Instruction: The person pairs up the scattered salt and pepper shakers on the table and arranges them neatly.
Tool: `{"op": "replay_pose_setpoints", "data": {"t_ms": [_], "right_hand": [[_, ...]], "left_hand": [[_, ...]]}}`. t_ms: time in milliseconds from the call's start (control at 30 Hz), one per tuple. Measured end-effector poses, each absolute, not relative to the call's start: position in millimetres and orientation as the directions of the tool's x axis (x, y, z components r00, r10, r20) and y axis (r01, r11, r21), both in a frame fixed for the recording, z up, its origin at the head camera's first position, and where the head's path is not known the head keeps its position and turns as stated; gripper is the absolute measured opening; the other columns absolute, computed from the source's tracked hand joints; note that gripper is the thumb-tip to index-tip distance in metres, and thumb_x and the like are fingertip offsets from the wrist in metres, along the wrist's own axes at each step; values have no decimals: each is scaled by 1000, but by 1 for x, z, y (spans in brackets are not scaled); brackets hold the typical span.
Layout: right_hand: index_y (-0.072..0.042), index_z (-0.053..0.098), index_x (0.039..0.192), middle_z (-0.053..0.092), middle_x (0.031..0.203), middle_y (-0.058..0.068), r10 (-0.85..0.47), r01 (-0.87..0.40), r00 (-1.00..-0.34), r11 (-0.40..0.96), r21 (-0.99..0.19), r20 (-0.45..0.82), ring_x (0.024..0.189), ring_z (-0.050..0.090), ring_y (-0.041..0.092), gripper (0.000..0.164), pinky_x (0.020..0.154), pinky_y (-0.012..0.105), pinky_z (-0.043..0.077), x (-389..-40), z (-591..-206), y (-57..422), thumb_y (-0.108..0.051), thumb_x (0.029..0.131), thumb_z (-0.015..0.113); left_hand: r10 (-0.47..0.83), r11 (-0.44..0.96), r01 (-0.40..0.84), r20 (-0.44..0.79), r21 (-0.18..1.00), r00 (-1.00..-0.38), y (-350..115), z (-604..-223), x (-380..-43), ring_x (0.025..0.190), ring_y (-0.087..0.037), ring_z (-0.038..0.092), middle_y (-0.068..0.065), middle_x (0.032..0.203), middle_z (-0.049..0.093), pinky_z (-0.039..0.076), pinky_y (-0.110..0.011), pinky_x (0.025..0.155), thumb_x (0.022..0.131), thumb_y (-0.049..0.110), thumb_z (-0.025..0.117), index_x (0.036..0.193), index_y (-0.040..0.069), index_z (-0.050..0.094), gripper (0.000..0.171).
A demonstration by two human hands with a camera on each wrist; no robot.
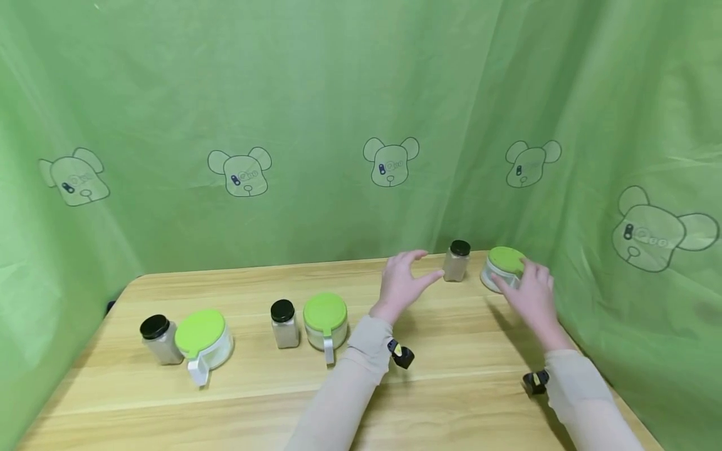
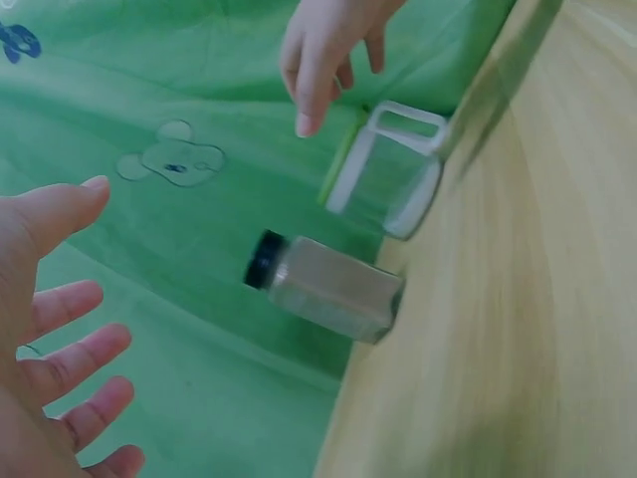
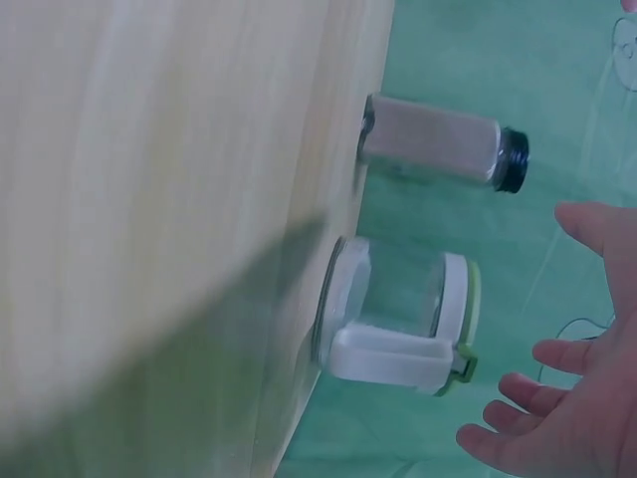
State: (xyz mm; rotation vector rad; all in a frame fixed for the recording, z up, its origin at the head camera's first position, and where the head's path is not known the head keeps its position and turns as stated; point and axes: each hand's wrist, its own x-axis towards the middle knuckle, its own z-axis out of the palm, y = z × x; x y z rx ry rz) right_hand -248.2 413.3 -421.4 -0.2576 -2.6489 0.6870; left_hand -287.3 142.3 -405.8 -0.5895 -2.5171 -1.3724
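Note:
My left hand is spread with thumb and fingers apart, just left of a square clear jar with a black cap and a greyish powder inside. Over by the far right corner, my right hand reaches toward a round glass pot with a green lid. From the right wrist view, those fingers stand off from the pot, whose white handle shows. Both containers are upright on the table, side by side. Nothing is between the fingers of the left hand in its wrist view.
Farther left on the wooden table stand two more such pairs: a black-capped jar beside a green-lidded pot, and another jar beside another pot. A green curtain hangs behind and at both sides.

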Motion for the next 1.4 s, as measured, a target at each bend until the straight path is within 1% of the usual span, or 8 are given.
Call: {"op": "replay_pose_setpoints", "data": {"t_ms": [167,333,500,700,900,1100,1267,1400], "right_hand": [[15,17,146,24,139,47,282,119,-918,867,-484,279,125,26,61,102,97,76,28,-262,-425,425,-55,88,63],[14,6,149,15,145,47,285,159,-938,860,-485,198,130,20,64,113,99,79,24,-275,-426,437,-62,86,61],[12,0,150,8,148,47,276,178,-953,841,-510,122,133,14,64,119,98,81,22,-285,-429,445,-64,84,63],[11,-3,150,3,149,46,274,187,-958,818,-545,82,135,11,65,123,99,81,21,-294,-435,455,-63,81,66],[12,2,150,10,149,46,279,160,-955,773,-615,102,135,17,62,117,104,76,23,-303,-440,460,-56,83,69],[14,5,149,17,148,44,301,175,-950,730,-661,80,132,26,60,115,106,72,27,-308,-439,463,-54,83,71],[12,3,150,18,149,42,307,199,-951,700,-686,37,133,27,58,118,107,71,28,-310,-440,463,-54,81,72],[14,4,149,20,147,43,309,203,-951,702,-683,34,133,28,58,118,107,70,29,-309,-441,462,-52,80,74]], "left_hand": [[206,489,398,341,776,-917,159,-418,-298,124,-20,52,5,132,63,40,-40,107,82,52,72,129,22,61,57],[183,508,368,320,779,-930,174,-428,-308,124,-19,52,5,133,63,39,-38,107,81,55,72,131,23,60,60],[177,540,350,304,765,-936,181,-435,-319,123,-18,51,7,134,61,40,-36,105,80,58,71,134,23,57,66],[177,557,337,288,759,-941,192,-440,-329,125,-20,52,6,136,60,40,-38,105,77,59,73,136,22,55,72],[202,586,306,230,750,-952,203,-438,-336,128,-22,50,4,142,56,41,-40,106,75,61,73,140,26,51,77],[246,628,289,167,723,-955,212,-436,-343,132,-24,48,3,146,52,40,-43,109,74,62,75,145,26,45,85],[274,663,279,122,695,-954,216,-441,-351,136,-27,43,2,150,47,38,-46,111,72,61,76,149,25,39,92],[291,639,254,78,726,-954,221,-442,-356,138,-27,40,2,152,45,35,-47,112,72,57,79,150,26,36,95]]}}
